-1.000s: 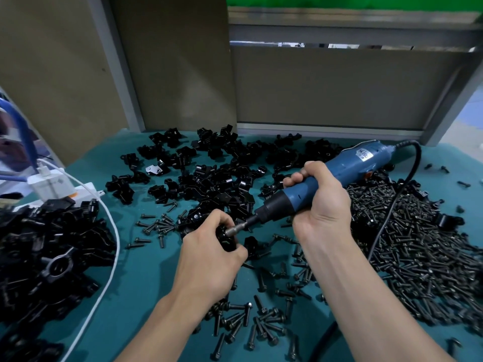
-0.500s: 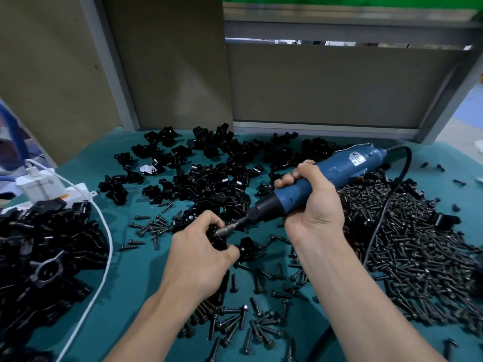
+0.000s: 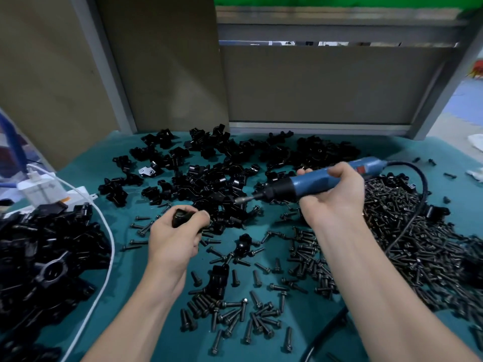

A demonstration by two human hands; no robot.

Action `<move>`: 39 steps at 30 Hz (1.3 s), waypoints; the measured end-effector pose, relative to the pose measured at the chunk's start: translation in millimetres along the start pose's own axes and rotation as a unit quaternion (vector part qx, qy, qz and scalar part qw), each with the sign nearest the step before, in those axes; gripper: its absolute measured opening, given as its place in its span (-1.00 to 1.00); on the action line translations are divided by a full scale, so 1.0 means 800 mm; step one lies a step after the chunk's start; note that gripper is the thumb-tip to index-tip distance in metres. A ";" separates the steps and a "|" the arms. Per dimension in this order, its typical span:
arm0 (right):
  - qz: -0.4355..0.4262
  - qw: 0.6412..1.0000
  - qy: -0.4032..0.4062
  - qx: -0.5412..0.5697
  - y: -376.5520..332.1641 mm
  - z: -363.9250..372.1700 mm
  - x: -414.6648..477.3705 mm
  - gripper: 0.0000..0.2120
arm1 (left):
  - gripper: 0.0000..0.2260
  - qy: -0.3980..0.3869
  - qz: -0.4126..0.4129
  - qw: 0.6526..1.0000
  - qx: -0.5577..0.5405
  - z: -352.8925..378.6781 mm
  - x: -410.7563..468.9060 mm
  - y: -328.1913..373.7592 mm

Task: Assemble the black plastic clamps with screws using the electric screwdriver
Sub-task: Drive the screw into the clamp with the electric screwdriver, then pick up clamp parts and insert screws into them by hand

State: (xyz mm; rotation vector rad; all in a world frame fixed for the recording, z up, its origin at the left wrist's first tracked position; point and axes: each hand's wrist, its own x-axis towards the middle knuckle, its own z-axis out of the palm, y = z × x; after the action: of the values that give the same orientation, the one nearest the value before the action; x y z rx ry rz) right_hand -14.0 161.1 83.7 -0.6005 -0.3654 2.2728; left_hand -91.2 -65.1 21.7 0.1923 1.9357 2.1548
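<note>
Right now the person is leaning over the teal counter [image 3: 128, 273] with both forearms stretched out. The left hand [image 3: 175, 239] has its fingers curled round one black clamp [image 3: 183, 218], held a little above the cloth with the knuckles turned up; most of the part is buried in the grip, so I cannot tell whether a screw sits in it. The right hand [image 3: 332, 197] is wrapped firmly round the blue barrel of the electric screwdriver [image 3: 318, 181], thumb on top. The tool lies nearly level, and its bit [image 3: 241, 201] points left, over the edge of the heap of loose clamps [image 3: 217, 178]. The bit is clear of the held clamp, up and to the right of it, not touching it.

The loose clamps spread across the back of the counter, and one pale metal plate [image 3: 147, 172] lies among them on the left. A thick pile of screws [image 3: 418, 244] covers the right side under the right forearm, with the screwdriver's black cord [image 3: 420, 184] looping over it. More scattered screws [image 3: 235, 317] lie between the two arms, along with two single clamps [image 3: 219, 280] sitting on the cloth. At the far left is a second heap of black parts [image 3: 44, 257], a white cable [image 3: 108, 239] curving past it, and a white charger block [image 3: 39, 189] behind. Brown panels [image 3: 313, 87] in a grey frame close off the back of the counter.
</note>
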 end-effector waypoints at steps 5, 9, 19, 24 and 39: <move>0.015 0.997 0.070 -0.041 0.004 -0.005 0.003 -0.69 | -0.94 -0.038 0.025 0.993 -0.108 -0.004 0.000 0.004; 0.030 0.993 0.093 -0.071 -0.001 -0.007 0.004 -0.63 | -0.79 -0.013 0.003 0.996 -0.090 -0.005 0.006 -0.001; 0.031 0.970 0.090 -0.222 0.005 0.000 -0.007 -0.60 | -0.71 -0.004 0.006 1.000 -0.027 0.001 0.006 -0.004; 0.008 0.960 0.043 -0.275 0.007 -0.003 -0.027 -0.79 | -0.63 0.013 0.048 0.998 0.032 0.004 0.004 -0.007; -0.174 0.302 -0.155 -0.924 0.023 -0.070 -0.040 -0.91 | -0.57 -0.006 0.089 0.992 0.092 0.009 -0.002 -0.009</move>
State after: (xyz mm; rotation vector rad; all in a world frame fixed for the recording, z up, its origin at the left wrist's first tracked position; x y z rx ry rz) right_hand 23.7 129.4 38.4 -0.7798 -2.9663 0.3323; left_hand -87.4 -57.9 15.3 0.4253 2.1851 2.0705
